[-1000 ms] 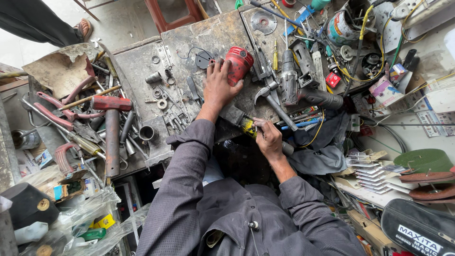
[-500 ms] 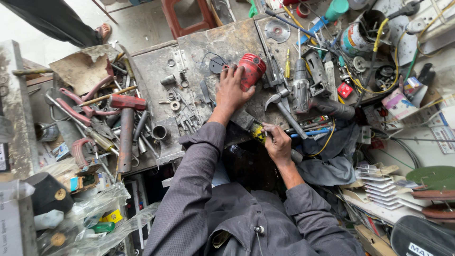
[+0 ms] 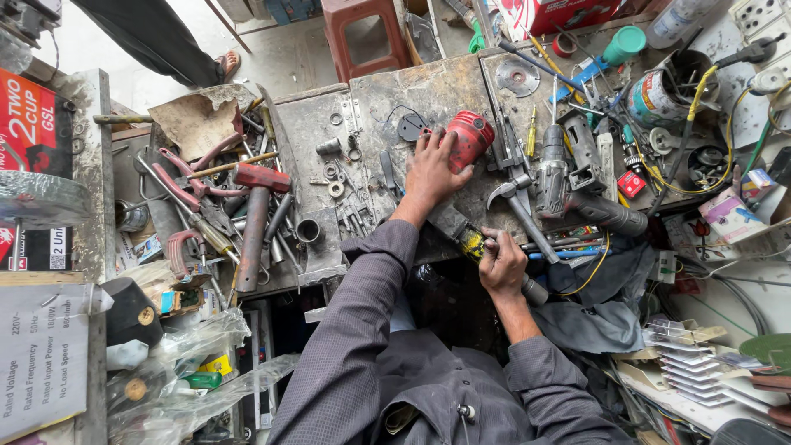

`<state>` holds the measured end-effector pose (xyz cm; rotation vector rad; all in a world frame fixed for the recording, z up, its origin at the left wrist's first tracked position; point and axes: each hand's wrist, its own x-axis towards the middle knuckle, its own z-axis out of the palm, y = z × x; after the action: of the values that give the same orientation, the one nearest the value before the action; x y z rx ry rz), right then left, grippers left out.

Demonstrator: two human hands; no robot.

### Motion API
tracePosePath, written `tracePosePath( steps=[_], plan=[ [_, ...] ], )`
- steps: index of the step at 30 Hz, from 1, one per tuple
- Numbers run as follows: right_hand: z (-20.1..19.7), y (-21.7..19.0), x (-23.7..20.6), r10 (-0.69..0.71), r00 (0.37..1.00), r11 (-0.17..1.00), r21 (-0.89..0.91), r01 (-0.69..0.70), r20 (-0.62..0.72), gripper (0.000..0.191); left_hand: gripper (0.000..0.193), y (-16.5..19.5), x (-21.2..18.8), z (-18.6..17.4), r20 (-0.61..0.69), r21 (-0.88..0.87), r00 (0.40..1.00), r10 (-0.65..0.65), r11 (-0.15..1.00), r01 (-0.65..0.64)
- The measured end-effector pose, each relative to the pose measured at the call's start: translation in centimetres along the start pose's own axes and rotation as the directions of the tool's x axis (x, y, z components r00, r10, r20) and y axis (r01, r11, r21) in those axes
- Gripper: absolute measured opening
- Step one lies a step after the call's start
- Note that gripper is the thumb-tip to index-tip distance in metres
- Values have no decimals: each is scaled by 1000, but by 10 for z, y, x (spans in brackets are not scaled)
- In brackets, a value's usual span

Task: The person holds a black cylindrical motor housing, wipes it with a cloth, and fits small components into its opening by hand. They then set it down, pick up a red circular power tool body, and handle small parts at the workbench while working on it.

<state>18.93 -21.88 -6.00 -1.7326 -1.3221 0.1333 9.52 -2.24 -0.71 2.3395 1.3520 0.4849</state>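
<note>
Repair workshop: grimy workbench [image 3: 428, 91] strewn with tools and wires

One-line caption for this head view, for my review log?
Left hand steadies a red power-tool housing on a cluttered metal workbench while right hand grips a yellow-handled tool.

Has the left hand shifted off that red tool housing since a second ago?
No. The left hand stays on the red housing, just right of the loose washers as before.

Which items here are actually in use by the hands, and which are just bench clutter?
In use:
left hand on the red power tool body
right hand gripping a yellow-banded tool

Lying about:
red-headed hammer
red pliers
grey drill
cutting disc
tin can
</note>
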Motion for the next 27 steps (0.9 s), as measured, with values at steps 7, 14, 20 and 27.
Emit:
tracePosePath(
  steps=[7,14,20,27],
  plan=[
    [7,-14,14,156,987,988,18,-156,-32,27,84,1,1,-5,-7,12,1000,18,1000,-18],
    [6,15,66,492,758,728,275,-628,428,83,87,1,1,-15,2,-11,1000,22,1000,-22],
    [-3,16,75,451,887,839,291,-459,100,36,85,0,2,-3,-30,-13,998,47,999,-47],
    [16,16,118,-43,999,959,-281,39,-5,34,82,-15,7,32,-80,-22,991,106,994,-108]
  ],
)
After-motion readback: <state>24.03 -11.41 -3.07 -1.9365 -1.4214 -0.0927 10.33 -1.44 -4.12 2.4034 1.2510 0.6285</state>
